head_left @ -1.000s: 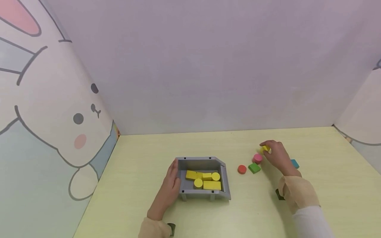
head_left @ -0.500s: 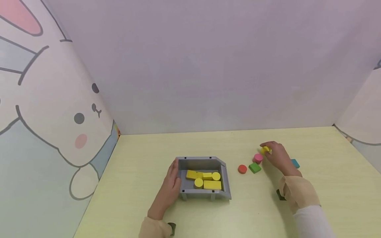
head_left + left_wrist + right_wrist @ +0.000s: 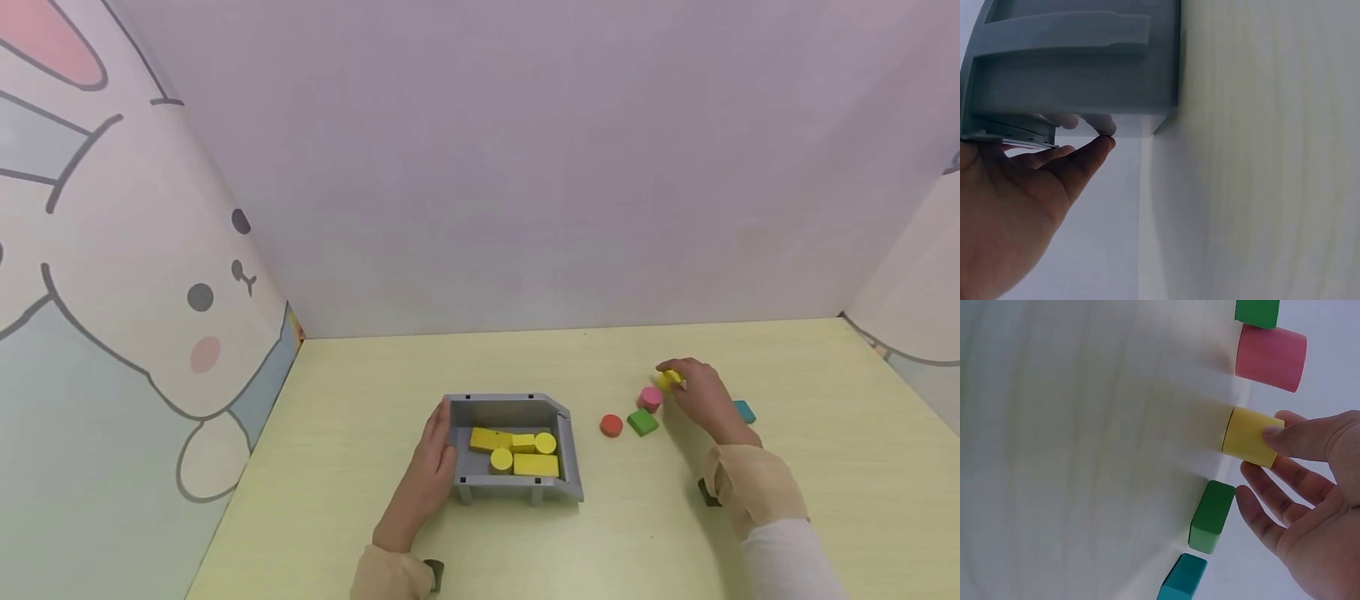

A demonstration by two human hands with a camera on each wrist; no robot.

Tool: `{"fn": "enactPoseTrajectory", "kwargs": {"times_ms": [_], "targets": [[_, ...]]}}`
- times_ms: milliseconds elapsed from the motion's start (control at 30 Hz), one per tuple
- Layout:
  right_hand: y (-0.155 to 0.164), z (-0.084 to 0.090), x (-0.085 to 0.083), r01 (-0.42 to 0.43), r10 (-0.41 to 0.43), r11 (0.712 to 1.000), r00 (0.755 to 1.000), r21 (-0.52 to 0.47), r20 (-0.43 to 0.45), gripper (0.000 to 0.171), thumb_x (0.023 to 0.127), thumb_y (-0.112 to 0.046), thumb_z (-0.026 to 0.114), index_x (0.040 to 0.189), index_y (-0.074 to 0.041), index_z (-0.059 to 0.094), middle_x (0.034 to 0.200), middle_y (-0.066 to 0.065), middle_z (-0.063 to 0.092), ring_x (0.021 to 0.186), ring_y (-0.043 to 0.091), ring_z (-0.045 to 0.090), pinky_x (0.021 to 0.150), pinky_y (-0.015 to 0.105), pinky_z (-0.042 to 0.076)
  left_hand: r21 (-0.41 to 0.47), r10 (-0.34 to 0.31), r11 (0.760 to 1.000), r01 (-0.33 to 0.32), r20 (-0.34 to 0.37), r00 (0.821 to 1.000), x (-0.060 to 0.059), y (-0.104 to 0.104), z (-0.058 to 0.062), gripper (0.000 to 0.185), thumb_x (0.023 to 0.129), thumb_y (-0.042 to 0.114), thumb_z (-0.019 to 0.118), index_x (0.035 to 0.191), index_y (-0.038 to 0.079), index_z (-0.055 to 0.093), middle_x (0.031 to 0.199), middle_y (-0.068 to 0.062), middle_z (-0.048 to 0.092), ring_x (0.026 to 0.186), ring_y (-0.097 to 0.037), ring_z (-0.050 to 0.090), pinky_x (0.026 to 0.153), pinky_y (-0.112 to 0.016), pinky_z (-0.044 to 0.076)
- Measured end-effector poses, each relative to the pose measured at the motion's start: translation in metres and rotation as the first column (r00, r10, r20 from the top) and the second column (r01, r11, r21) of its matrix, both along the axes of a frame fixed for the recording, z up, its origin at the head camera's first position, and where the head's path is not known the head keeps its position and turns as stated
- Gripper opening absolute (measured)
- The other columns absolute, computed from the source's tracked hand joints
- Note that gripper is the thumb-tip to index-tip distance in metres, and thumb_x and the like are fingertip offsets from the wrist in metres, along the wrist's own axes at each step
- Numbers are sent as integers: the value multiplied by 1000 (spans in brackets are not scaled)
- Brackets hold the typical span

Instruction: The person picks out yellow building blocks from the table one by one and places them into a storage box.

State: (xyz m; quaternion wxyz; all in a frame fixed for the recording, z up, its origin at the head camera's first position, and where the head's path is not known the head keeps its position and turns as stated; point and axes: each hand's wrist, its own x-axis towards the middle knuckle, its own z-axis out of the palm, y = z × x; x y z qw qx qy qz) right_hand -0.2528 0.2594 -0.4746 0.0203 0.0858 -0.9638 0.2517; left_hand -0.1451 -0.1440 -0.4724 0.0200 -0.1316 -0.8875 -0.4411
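Observation:
My left hand (image 3: 432, 467) rests with straight fingers against the left end of a grey plastic bin (image 3: 495, 482). In the left wrist view its fingertips (image 3: 1105, 144) touch that end wall. Inside the bin lie yellow blocks: a long block (image 3: 536, 465), a round block (image 3: 501, 461) and several others. Off to the right, my right hand (image 3: 703, 393) pinches a yellow cylinder block (image 3: 1249, 437) between thumb and fingers. The cylinder stands on the table in the right wrist view, with its far side hidden by the fingers.
Close to the right hand stand a pink cylinder block (image 3: 650, 399), a green block (image 3: 642, 422) and a red disc (image 3: 611, 426). A second green block (image 3: 1211, 515) and a teal block (image 3: 744, 412) lie on its other side. A wall (image 3: 570, 208) borders the table's back edge.

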Motion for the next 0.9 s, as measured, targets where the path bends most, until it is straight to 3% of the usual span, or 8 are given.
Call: {"fn": "enactPoseTrajectory", "kwargs": {"times_ms": [433,900], "targets": [[-3,5,4,-10,10,1000,999,-11,-47,30,83,8,51,112,8,58,116,31,54,109,48,46,94,61,36,0,-6,1000,6,-16,1000,0,0,-1,56,94,3,30,146,2,10,153,-15,10,141,-26,12,111,-46,19],[-13,9,12,-8,7,1000,997,-16,-78,31,82,8,51,111,6,60,117,31,53,106,47,47,91,61,38,7,-5,1000,5,12,1000,0,0,0,56,95,4,30,147,3,9,154,-12,8,141,-25,11,112,-45,18]]}}
